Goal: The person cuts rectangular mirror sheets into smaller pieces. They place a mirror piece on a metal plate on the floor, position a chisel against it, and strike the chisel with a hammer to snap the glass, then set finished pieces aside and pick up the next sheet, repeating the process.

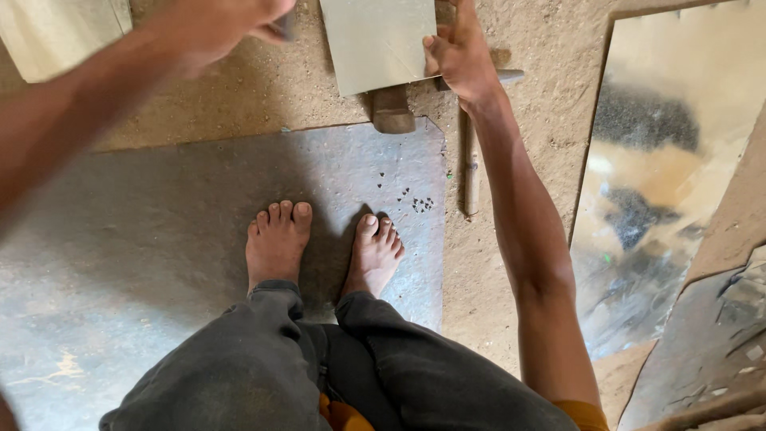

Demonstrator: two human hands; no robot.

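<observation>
right hand (461,54) is gripping pale sheet (379,40) by its edge; left hand (219,24) is blurring, closed round something dark, can't tell what

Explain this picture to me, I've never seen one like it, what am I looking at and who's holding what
This is one picture from a camera worn on a person's head, looking straight down, so you see that person's own arms, legs and bare feet. There is no machine here, only two bare hands.

The right hand grips the edge of a flat pale sheet near the top. The left hand is blurred at the top edge and seems to hold something small and dark; I cannot tell what.

The person stands on a large grey metal sheet lying on a dusty dirt floor. A brown wooden block pokes out under the pale sheet, a thin stick lies beside the arm, and a shiny reflective sheet lies to the right.
</observation>
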